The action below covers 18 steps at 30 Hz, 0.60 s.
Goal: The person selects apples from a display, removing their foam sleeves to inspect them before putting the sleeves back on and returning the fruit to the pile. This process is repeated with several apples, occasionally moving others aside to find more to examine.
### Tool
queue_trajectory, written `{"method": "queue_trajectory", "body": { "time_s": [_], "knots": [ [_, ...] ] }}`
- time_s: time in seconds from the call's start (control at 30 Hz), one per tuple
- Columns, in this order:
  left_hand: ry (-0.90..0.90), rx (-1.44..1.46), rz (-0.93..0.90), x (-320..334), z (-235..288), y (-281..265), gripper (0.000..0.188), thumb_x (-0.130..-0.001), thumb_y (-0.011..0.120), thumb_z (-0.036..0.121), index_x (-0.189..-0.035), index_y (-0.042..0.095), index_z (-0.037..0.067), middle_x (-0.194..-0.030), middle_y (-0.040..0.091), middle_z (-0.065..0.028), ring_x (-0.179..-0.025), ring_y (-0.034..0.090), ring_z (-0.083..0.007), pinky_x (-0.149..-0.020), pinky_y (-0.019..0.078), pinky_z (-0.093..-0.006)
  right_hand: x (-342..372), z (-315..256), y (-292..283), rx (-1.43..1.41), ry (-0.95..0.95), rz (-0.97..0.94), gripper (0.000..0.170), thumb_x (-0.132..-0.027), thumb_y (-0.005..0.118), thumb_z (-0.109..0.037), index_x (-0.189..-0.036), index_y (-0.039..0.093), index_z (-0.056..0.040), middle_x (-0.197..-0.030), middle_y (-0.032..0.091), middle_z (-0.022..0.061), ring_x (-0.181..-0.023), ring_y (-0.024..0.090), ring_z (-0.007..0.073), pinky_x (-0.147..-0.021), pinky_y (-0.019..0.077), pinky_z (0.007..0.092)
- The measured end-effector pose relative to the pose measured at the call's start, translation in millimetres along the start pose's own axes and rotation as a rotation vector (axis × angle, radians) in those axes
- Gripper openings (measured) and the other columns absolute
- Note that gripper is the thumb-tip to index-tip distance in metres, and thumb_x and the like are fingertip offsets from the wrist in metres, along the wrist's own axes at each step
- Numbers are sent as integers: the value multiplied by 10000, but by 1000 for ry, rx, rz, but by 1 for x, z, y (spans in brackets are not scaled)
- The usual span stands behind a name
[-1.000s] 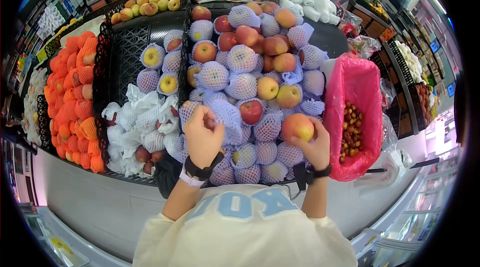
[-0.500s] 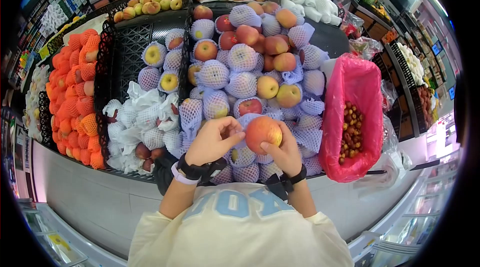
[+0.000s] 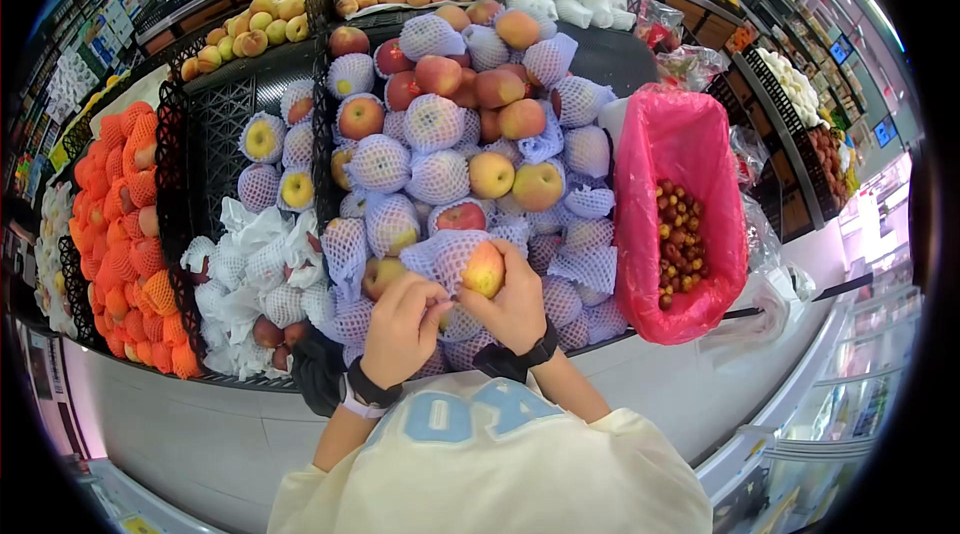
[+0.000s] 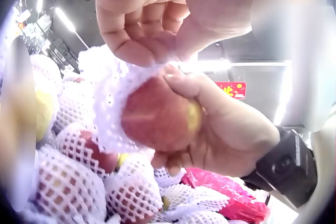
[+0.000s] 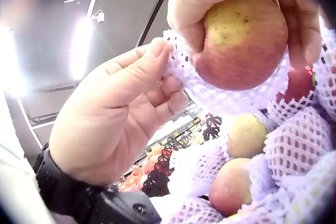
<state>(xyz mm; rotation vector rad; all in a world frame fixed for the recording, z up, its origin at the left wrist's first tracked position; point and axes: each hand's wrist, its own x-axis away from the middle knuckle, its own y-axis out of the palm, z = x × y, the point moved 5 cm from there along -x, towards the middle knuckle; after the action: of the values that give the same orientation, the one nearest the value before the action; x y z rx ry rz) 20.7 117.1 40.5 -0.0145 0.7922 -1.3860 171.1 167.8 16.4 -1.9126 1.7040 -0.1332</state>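
Observation:
A red and yellow apple [image 3: 483, 270] is gripped by the right hand [image 3: 512, 302], its thumb and fingers around the fruit. A white foam net [image 4: 107, 95] covers one side of that apple [image 4: 160, 113] in the left wrist view. The left hand [image 3: 404, 326] pinches the net's edge between thumb and fingertips, close beside the apple. In the right wrist view the left hand [image 5: 115, 113] holds the net [image 5: 210, 95], while the apple [image 5: 244, 37] sits partly inside it, its yellow patch uncovered. Netted and bare apples [image 3: 433, 124] lie beyond both hands.
A pink-lined bin [image 3: 632, 224] with small brown fruit stands at the right. Left are white-wrapped fruit [image 3: 262, 259], a black crate divider [image 3: 322, 134] and orange-netted fruit [image 3: 115, 244]. Peaches [image 3: 262, 26] lie at the back.
The right hand has brought the apple leftward and down against the net. The left hand now pinches that net. The whole display has shifted left in the head view.

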Motion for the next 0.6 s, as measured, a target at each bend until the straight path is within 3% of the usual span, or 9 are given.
{"method": "queue_trajectory", "body": {
  "time_s": [0.1, 0.17, 0.3, 0.37, 0.4, 0.47, 0.5, 0.57, 0.6],
  "knots": [
    [-55, 38, 32, 5, 1, 8, 138, -764, 662, -33, -857, 567, 2, -780, 543, -109, -666, 548, -244, -602, 450, -310, 2, 6, 4, 7, -2, 51, 622, -667, 783, -243, -1161, 518, 26, -978, 636, 235, -879, 645, 392, -758, 524, 404],
    [-23, 29, 38, 5, 2, 11, 169, -740, 662, -39, -872, 565, 0, -799, 545, -124, -732, 546, -305, -634, 447, -368, 3, 7, 5, 33, -36, 55, 629, -651, 783, -228, -1163, 520, 25, -983, 635, 234, -881, 644, 393, -757, 524, 405],
    [224, -152, -33, -2, 12, 11, 182, -693, 692, 2, -841, 589, 26, -811, 566, -100, -775, 544, -303, -702, 436, -396, 4, 14, 10, -15, -10, 14, 624, -629, 765, -154, -1176, 521, 18, -997, 628, 246, -915, 640, 389, -781, 520, 390],
    [263, -171, -47, 2, 12, 15, 187, -677, 699, 17, -835, 602, 38, -822, 577, -91, -783, 547, -297, -729, 435, -396, 4, 29, 12, -145, 98, 44, 626, -639, 761, -142, -1189, 515, 26, -971, 640, 229, -913, 660, 336, -798, 514, 363],
    [246, -149, -37, 4, 10, 16, 160, -689, 698, 15, -816, 603, 38, -813, 574, -91, -782, 545, -301, -735, 437, -388, 4, 33, 14, -143, 102, 49, 626, -639, 761, -142, -1189, 515, 26, -971, 640, 229, -913, 660, 336, -798, 514, 363],
    [227, -126, -28, 10, 6, 20, 136, -701, 697, 12, -797, 604, 37, -803, 572, -91, -781, 544, -306, -742, 438, -380, 4, 41, 20, -384, 171, 42, 603, -678, 744, -88, -1218, 501, 23, -1029, 642, 178, -937, 653, 248, -813, 514, 333],
    [178, -45, -10, 13, 1, 20, 183, -724, 703, 24, -868, 591, 34, -832, 579, -89, -783, 552, -287, -753, 440, -369, 4, 44, 22, -385, 171, 41, 603, -678, 744, -88, -1218, 501, 23, -1029, 642, 178, -937, 653, 248, -813, 514, 333],
    [123, 21, 15, 16, -9, 23, 232, -748, 709, 36, -940, 579, 31, -862, 586, -88, -786, 560, -268, -764, 442, -358, 5, 49, 28, -714, 211, 81, 603, -719, 725, -38, -1263, 471, 11, -1129, 595, 122, -1000, 606, 189, -849, 507, 313],
    [-66, 379, 124, 17, -23, 26, 331, -770, 711, 49, -1041, 521, 31, -962, 570, -93, -835, 554, -242, -767, 443, -340, 5, 45, 27, -775, 204, 70, 646, -732, 718, 3, -1307, 423, 5, -1208, 537, 98, -1070, 568, 179, -901, 485, 301]
  ]
}}
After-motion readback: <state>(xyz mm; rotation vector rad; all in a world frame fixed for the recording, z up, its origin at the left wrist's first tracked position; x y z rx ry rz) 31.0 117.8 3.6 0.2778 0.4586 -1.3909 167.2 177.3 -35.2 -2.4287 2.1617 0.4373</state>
